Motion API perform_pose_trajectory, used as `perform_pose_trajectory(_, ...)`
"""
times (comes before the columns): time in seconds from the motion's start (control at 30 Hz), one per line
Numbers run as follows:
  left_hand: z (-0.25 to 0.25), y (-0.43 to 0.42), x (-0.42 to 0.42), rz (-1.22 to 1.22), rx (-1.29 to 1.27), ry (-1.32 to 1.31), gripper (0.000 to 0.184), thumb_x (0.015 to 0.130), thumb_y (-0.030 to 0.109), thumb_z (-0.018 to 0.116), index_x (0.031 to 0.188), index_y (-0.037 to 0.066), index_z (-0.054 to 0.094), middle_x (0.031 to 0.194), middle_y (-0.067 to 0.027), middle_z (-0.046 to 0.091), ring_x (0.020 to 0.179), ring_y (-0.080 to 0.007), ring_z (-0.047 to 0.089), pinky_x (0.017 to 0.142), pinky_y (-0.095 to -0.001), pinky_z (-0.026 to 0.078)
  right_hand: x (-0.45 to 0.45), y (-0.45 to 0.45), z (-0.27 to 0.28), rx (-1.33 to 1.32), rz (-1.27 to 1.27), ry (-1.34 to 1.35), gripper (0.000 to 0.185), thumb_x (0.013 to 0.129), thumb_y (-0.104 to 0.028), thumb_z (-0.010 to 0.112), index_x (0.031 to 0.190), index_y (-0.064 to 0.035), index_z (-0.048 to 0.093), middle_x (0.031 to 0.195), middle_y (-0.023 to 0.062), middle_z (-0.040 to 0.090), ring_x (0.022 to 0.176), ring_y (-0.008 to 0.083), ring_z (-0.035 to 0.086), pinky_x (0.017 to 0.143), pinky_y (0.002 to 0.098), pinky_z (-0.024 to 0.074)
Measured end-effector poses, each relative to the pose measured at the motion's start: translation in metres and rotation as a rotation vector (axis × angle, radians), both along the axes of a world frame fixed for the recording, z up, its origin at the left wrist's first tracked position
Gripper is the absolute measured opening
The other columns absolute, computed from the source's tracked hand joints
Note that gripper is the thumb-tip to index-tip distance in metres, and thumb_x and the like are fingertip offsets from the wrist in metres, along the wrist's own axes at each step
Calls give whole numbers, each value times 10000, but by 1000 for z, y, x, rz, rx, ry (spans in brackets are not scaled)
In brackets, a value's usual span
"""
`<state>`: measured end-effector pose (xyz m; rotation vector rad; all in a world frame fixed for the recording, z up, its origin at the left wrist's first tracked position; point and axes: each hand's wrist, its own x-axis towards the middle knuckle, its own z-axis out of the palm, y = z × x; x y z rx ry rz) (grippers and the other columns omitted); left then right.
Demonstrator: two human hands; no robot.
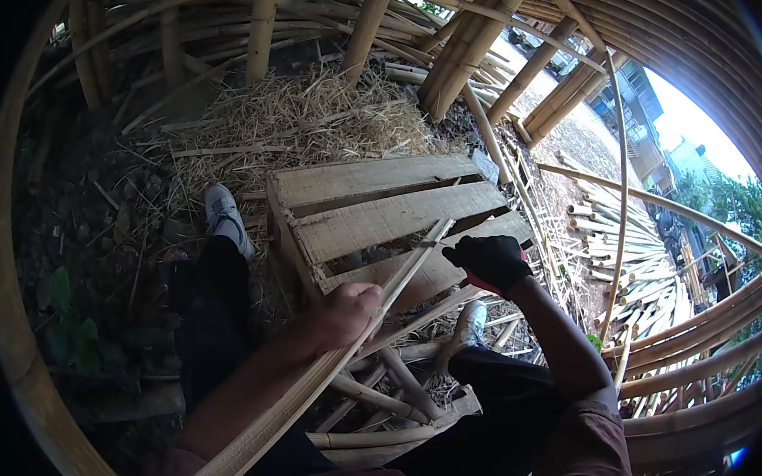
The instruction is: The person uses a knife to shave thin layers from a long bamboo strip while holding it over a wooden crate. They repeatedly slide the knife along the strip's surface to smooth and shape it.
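Observation:
A long split bamboo strip (325,370) runs diagonally from the bottom edge up over a low slatted wooden crate (373,224). My left hand (350,315), bare, is closed around the strip near its middle. My right hand (491,264), in a dark glove with some red on it, makes a fist beside the strip's far end. From that fist a short greyish blade (431,242) reaches across the strip, apparently a knife; its handle is hidden in the glove. My two shoes, left (226,211) and right (470,324), stand on either side of the crate's near part.
Straw-like shavings (319,116) cover the ground behind the crate. Bamboo posts (466,56) and curved rails surround me. Cut bamboo poles (637,262) lie in a pile at the right. Bamboo offcuts (388,400) lie between my legs, and a green plant (70,328) grows at the left.

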<state>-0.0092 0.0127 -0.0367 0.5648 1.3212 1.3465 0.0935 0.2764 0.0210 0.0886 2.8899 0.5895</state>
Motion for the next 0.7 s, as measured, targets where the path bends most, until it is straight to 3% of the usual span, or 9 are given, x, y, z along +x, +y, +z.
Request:
perform_pose_trajectory(0.13,-4,2,6,25,-37,9,350,1024,331,359,937,34,522,601,-38,510,433,-110,480,390,-255,423,4,7,-20,-351,103,102,260,962,-379,486,983,-203,677,813,52,686,713,283,669,604,419,538)
perform_pose_trajectory(0.23,-11,4,5,11,-13,30,349,1025,324,350,917,36,516,586,-39,502,429,-113,477,391,-259,425,5,47,-25,-211,-227,71,311,978,-411,445,1094,-237,675,910,51,701,809,274,681,653,410,552)
perform_pose_trajectory(0.33,-10,6,8,-10,1,31,352,1025,316,343,891,36,509,580,-38,496,425,-115,472,394,-263,426,17,56,-32,60,-131,1,305,990,-372,402,1127,-270,655,950,22,691,833,248,687,658,409,551)
perform_pose_trajectory(0.47,-7,4,4,-37,16,-73,355,1027,303,336,869,31,502,574,-39,491,420,-124,467,396,-274,429,13,7,-5,-50,-33,-49,286,985,-372,409,1091,-263,651,967,15,683,787,258,685,621,417,539)
perform_pose_trajectory(0.53,-9,5,7,-25,-5,-42,356,1026,305,337,871,31,503,577,-40,491,418,-126,465,394,-277,428,10,5,-8,-165,-151,-97,302,984,-404,418,1063,-233,654,912,32,687,774,281,680,621,421,532)
perform_pose_trajectory(0.6,-10,6,8,-26,-30,-2,357,1026,307,337,873,30,503,579,-41,492,415,-128,463,392,-279,427,13,27,-24,-280,-167,20,355,972,-458,429,1013,-196,664,831,81,686,759,312,674,632,428,525)
perform_pose_trajectory(0.63,-10,5,8,-22,-33,0,359,1024,312,341,874,30,504,585,-42,493,415,-128,464,391,-280,428,19,47,-37,-165,-30,140,386,976,-476,410,1018,-189,667,833,98,689,767,323,674,670,433,529)
perform_pose_trajectory(0.67,-10,5,7,-19,-34,7,361,1023,317,344,874,30,506,590,-43,494,415,-128,465,391,-280,429,14,67,-36,-92,-333,-82,346,990,-428,390,1132,-235,640,983,62,693,793,308,678,696,433,542)
perform_pose_trajectory(0.7,-9,5,7,-21,-30,13,361,1023,317,344,874,30,506,590,-43,494,415,-128,465,391,-280,429,21,72,-33,-78,-293,-24,341,987,-429,399,1135,-240,641,970,64,694,795,304,680,679,434,542)
